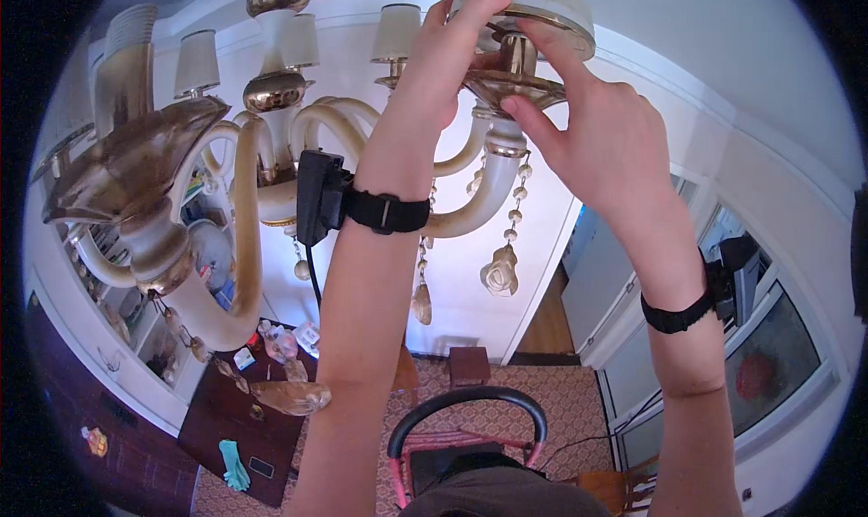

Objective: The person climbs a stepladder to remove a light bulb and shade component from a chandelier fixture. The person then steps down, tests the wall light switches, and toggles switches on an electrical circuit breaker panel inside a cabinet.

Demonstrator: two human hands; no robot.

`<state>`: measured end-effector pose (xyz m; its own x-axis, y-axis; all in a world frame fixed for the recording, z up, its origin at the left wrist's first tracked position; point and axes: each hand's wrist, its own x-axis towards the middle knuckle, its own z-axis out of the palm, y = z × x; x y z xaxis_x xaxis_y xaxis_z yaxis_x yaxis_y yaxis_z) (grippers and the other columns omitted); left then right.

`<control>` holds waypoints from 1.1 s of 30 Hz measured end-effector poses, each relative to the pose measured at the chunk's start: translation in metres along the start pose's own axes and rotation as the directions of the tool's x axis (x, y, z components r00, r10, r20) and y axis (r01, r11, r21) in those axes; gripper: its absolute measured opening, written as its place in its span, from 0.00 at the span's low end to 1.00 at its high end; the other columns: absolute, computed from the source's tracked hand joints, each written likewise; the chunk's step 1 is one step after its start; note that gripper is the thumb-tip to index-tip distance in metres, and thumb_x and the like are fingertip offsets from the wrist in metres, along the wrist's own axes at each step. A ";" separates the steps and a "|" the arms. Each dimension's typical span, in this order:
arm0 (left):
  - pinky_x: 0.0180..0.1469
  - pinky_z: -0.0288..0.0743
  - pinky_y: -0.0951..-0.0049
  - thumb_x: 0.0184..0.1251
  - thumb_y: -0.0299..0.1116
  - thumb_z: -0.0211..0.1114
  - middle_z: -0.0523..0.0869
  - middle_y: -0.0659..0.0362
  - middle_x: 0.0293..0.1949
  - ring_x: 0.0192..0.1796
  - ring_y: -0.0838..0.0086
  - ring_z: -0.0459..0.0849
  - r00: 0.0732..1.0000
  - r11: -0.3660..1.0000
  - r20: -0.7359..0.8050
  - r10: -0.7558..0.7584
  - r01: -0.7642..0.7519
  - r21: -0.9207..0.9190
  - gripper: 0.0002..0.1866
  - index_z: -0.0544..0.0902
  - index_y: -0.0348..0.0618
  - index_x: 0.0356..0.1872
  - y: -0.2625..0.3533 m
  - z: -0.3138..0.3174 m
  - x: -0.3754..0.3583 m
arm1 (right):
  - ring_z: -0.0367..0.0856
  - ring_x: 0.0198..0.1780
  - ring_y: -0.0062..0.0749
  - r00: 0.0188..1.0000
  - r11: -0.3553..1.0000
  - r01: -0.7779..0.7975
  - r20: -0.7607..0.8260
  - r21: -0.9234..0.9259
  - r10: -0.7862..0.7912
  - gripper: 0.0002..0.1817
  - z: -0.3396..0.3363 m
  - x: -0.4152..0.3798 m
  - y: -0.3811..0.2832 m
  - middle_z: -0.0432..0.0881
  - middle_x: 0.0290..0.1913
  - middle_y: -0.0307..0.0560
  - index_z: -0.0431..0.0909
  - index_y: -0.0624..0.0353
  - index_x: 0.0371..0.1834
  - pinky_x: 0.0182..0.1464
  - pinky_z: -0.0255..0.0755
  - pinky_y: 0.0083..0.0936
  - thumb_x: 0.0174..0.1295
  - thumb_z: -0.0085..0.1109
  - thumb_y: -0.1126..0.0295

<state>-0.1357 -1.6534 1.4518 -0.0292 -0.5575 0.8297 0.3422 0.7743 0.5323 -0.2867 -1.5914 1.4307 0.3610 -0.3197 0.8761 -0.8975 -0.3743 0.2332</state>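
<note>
Above me hangs a chandelier with curved cream arms (493,192) and brass fittings. My left hand (452,51) is closed on a white lampshade (547,2) at the top, its thumb against the shade's side and its other fingers mostly hidden. My right hand (610,133) grips the smoky glass dish (511,88) under that shade. Its thumb presses the dish's rim, while the index finger reaches up beside the brass lamp holder (519,54) under the shade. Bead strings hang below, one ending in a rose-shaped pendant (500,273).
Another chandelier arm with a large glass dish (136,164) is close on the left. A black-topped ladder handrail (470,395) stands at my body. Below is a dark table (212,427) with a teal glove (233,465) and a phone (261,466). A small stool (468,365) stands by the wall.
</note>
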 end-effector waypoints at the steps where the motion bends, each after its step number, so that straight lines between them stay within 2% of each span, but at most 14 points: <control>1: 0.42 0.77 0.72 0.64 0.55 0.60 0.79 0.54 0.48 0.45 0.71 0.80 1.000 1.000 -0.001 -0.001 0.001 0.000 0.35 0.70 0.35 0.61 -0.001 0.000 0.000 | 0.83 0.29 0.54 1.000 1.000 0.000 0.001 0.000 0.000 0.34 0.001 0.001 0.002 0.82 0.23 0.57 0.68 0.52 0.65 0.32 0.76 0.41 0.59 0.60 0.46; 3: 0.41 0.77 0.72 0.64 0.55 0.60 0.79 0.55 0.48 0.45 0.72 0.80 1.000 1.000 -0.023 -0.020 0.020 0.020 0.34 0.71 0.35 0.60 -0.002 0.000 0.000 | 0.84 0.28 0.52 0.997 0.998 0.057 -0.046 0.023 -0.056 0.32 0.003 0.002 0.006 0.82 0.23 0.57 0.70 0.61 0.60 0.31 0.78 0.42 0.58 0.62 0.51; 6: 0.41 0.76 0.72 0.64 0.55 0.61 0.80 0.55 0.46 0.44 0.72 0.80 1.000 1.000 0.005 -0.019 0.019 0.022 0.34 0.72 0.36 0.59 -0.002 0.001 0.001 | 0.84 0.29 0.51 0.999 1.000 -0.016 -0.031 -0.009 0.016 0.30 0.006 0.002 0.009 0.82 0.23 0.56 0.70 0.57 0.60 0.31 0.78 0.41 0.59 0.62 0.51; 10: 0.41 0.76 0.72 0.63 0.55 0.61 0.80 0.56 0.45 0.43 0.72 0.80 1.000 1.000 -0.003 -0.013 0.012 -0.013 0.33 0.72 0.36 0.59 -0.004 0.003 0.002 | 0.84 0.29 0.51 0.996 1.000 0.011 -0.091 0.004 -0.010 0.31 0.008 0.000 0.010 0.82 0.23 0.56 0.71 0.60 0.59 0.31 0.78 0.41 0.58 0.62 0.51; 12: 0.41 0.77 0.71 0.63 0.54 0.62 0.80 0.55 0.45 0.44 0.72 0.80 1.000 1.000 0.004 0.014 -0.014 -0.014 0.33 0.72 0.36 0.59 -0.007 0.001 0.003 | 0.84 0.29 0.52 1.000 0.999 0.020 0.015 0.029 -0.020 0.33 0.004 0.001 0.008 0.82 0.23 0.58 0.70 0.66 0.59 0.32 0.78 0.42 0.58 0.63 0.52; 16: 0.42 0.77 0.71 0.63 0.55 0.62 0.80 0.55 0.45 0.44 0.71 0.80 1.000 1.000 -0.013 -0.004 0.004 -0.013 0.34 0.72 0.36 0.59 -0.014 -0.001 0.009 | 0.84 0.30 0.53 1.000 0.998 -0.016 0.001 0.059 0.016 0.33 0.012 0.005 0.013 0.82 0.23 0.58 0.70 0.65 0.60 0.33 0.78 0.42 0.58 0.63 0.53; 18: 0.42 0.77 0.71 0.62 0.55 0.63 0.80 0.55 0.45 0.44 0.71 0.80 1.000 1.000 -0.007 0.014 -0.014 -0.015 0.34 0.72 0.36 0.58 -0.015 -0.001 0.009 | 0.83 0.25 0.50 0.994 0.998 0.013 -0.107 0.059 -0.007 0.32 0.017 0.005 0.014 0.77 0.16 0.52 0.70 0.55 0.63 0.30 0.74 0.37 0.59 0.62 0.49; 22: 0.42 0.77 0.71 0.62 0.55 0.63 0.80 0.55 0.46 0.45 0.71 0.80 0.998 1.000 -0.061 -0.013 0.012 -0.023 0.34 0.72 0.35 0.59 -0.011 0.005 0.005 | 0.82 0.25 0.49 0.999 0.995 0.001 -0.043 0.098 0.003 0.32 0.008 0.001 0.009 0.76 0.15 0.51 0.70 0.55 0.63 0.29 0.74 0.36 0.59 0.62 0.49; 25: 0.43 0.77 0.70 0.62 0.55 0.63 0.79 0.54 0.48 0.46 0.70 0.80 1.000 1.000 0.006 0.015 -0.015 -0.002 0.35 0.71 0.35 0.59 -0.005 0.008 -0.003 | 0.82 0.24 0.49 0.995 0.997 0.060 -0.084 0.047 -0.056 0.32 0.020 0.003 0.022 0.76 0.15 0.51 0.69 0.54 0.64 0.29 0.73 0.36 0.59 0.62 0.50; 27: 0.43 0.77 0.70 0.62 0.55 0.63 0.79 0.54 0.48 0.46 0.70 0.80 1.000 1.000 -0.023 0.003 -0.003 0.003 0.35 0.71 0.35 0.59 -0.003 0.011 -0.005 | 0.82 0.23 0.47 0.997 0.999 -0.006 -0.070 0.036 0.009 0.31 0.020 0.004 0.021 0.76 0.14 0.50 0.69 0.46 0.65 0.29 0.73 0.35 0.59 0.62 0.50; 31: 0.43 0.76 0.70 0.62 0.54 0.63 0.80 0.55 0.47 0.45 0.71 0.79 0.998 1.000 -0.054 -0.019 0.018 -0.019 0.34 0.72 0.35 0.59 -0.016 0.004 0.009 | 0.82 0.23 0.47 0.998 0.991 -0.068 -0.007 0.113 0.069 0.32 0.007 0.002 0.007 0.75 0.13 0.51 0.70 0.52 0.64 0.29 0.73 0.35 0.59 0.62 0.50; 33: 0.43 0.76 0.71 0.63 0.54 0.62 0.80 0.56 0.46 0.45 0.72 0.79 1.000 0.999 -0.004 0.010 -0.010 -0.031 0.33 0.73 0.36 0.58 -0.019 0.002 0.011 | 0.82 0.24 0.47 0.999 0.992 0.006 -0.037 0.125 -0.002 0.33 0.008 0.004 0.011 0.75 0.13 0.51 0.70 0.53 0.64 0.29 0.73 0.35 0.59 0.62 0.49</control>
<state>-0.1441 -1.6737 1.4511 -0.0223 -0.5507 0.8344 0.3711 0.7704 0.5184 -0.2927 -1.6038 1.4330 0.3528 -0.2871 0.8906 -0.8566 -0.4820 0.1840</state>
